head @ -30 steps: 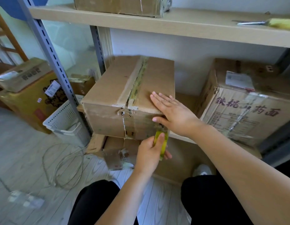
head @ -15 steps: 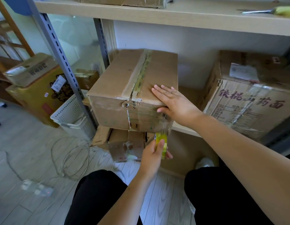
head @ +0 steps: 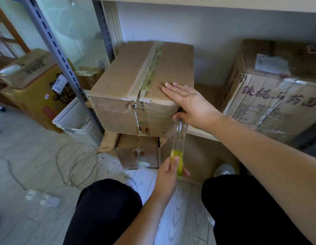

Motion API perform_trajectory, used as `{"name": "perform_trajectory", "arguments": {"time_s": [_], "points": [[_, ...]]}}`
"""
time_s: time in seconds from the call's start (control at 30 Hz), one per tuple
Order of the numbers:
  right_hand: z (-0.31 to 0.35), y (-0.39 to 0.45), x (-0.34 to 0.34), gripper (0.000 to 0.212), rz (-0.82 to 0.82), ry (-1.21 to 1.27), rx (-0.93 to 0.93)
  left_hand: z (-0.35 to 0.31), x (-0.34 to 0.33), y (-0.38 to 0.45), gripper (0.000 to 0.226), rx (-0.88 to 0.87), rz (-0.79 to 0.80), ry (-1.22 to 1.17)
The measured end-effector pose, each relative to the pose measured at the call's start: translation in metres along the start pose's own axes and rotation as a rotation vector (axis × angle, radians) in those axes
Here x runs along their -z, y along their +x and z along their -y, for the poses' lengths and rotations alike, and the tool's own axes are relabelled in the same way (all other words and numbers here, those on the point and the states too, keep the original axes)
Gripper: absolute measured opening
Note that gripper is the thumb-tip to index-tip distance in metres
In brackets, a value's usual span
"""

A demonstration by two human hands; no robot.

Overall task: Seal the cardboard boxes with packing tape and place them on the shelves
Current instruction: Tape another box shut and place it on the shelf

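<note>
Our right hand (head: 192,103) lies flat, fingers straight, on the box (head: 141,89) on the shelf (head: 201,133). Our left hand (head: 168,171) grips the tape roll (head: 178,160) below it, a strip running up to the box's near right corner.

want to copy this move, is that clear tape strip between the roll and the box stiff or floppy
Likely floppy: the tape strip looks thin and see-through, straight only because the left hand pulls the tape roll down. Slackened, it would probably curl and stick to itself. The right hand anchors it on the cardboard box.

The shelf (head: 199,134) carries two cardboard boxes (head: 136,85), well apart.
</note>
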State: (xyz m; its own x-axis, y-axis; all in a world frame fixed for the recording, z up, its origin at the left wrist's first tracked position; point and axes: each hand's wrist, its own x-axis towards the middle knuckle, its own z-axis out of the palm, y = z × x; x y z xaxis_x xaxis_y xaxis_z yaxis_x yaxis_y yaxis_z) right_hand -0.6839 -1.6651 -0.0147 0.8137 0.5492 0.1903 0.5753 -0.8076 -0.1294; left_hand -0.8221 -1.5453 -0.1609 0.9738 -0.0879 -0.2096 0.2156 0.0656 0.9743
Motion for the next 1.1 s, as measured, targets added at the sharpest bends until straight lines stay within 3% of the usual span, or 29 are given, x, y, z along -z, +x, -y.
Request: {"name": "perform_trajectory", "arguments": {"time_s": [0.33,0.63,0.9,0.97,1.1], "points": [[0.0,0.0,-0.001,0.1,0.008,0.03,-0.017,0.015,0.008,0.049,0.041,-0.005,0.01,0.296],[-0.003,0.002,-0.004,0.1,0.0,0.03,-0.007,0.012,0.009,0.088,0.037,0.018,0.019,0.367],[-0.001,0.002,0.001,0.104,0.03,0.026,-0.011,0.009,0.002,0.087,0.021,0.076,0.069,0.145],[0.0,-0.001,0.008,0.115,0.109,-0.069,-0.006,0.006,-0.004,0.086,0.025,0.135,0.042,0.05],[0.012,-0.006,0.01,0.123,0.17,-0.273,-0.15,-0.012,-0.01,0.097,0.007,0.24,-0.042,-0.109]]}}
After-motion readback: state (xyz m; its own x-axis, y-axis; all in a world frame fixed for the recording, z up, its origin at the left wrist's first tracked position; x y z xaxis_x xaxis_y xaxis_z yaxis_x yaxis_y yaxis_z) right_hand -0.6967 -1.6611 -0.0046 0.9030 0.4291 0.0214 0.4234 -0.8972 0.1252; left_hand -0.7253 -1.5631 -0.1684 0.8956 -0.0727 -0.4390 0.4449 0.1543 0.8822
